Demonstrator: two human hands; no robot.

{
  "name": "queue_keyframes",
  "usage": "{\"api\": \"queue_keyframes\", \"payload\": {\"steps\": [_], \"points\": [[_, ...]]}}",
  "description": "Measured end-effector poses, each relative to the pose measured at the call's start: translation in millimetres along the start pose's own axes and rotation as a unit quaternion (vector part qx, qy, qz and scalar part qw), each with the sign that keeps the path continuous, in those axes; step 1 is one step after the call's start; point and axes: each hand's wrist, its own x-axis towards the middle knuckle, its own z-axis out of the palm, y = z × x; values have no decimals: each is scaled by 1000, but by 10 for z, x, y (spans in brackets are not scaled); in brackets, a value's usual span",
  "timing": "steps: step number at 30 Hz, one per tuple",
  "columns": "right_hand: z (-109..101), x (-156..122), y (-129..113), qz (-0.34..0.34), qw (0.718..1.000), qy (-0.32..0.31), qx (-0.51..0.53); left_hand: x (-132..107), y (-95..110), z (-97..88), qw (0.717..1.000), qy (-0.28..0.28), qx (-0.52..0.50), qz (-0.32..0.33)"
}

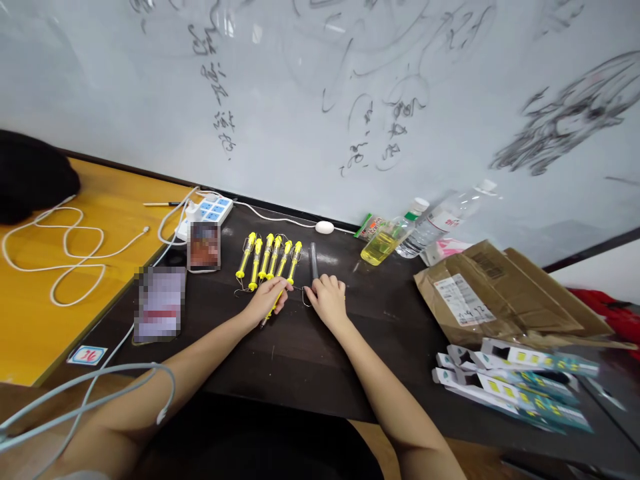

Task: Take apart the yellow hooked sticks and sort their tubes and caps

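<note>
Just this side of the yellow sticks (275, 257), the left hand (270, 299) pinches another stick (270, 313), best kept steady, while the right hand (328, 300), grip unclear, meets a gray tube (313, 259) right of those sticks.

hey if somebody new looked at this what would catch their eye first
Probably the cluster of yellow tubes on the dark table, just beyond the left hand, whose grip holds a slim yellow piece. Next, perhaps the black drawing upper right on the whiteboard, and the bottle of yellow liquid toward the table's back.
</note>
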Motion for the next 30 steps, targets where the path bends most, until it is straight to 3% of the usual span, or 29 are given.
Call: {"api": "queue_keyframes", "payload": {"steps": [7, 11, 13, 16, 18, 20, 26, 30], "points": [[-1, -23, 37, 3, 999, 38, 10, -5, -17, 26, 1000, 1, -23, -7], [-110, -81, -40, 8, 985, 52, 164, -10, -64, 32, 1000, -3, -10, -9], [-132, -138, -140, 7, 953, 42, 301, -4, -106, 26, 1000, -5, 15, -3], [-100, -219, -316, 34, 861, -1, 507, 8, -159, 22, 997, -6, 62, 43], [-64, -248, -412, 64, 806, -25, 588, 8, -172, 27, 992, -2, 86, 90], [-36, -258, -474, 83, 779, -34, 621, -3, -171, 38, 988, -9, 95, 121], [-4, -282, -526, 88, 783, -102, 607, -71, -134, 87, 992, -63, 67, 90], [-44, -280, -467, 94, 782, -109, 607, -104, -43, 104, 994, -82, 38, 60]]}}
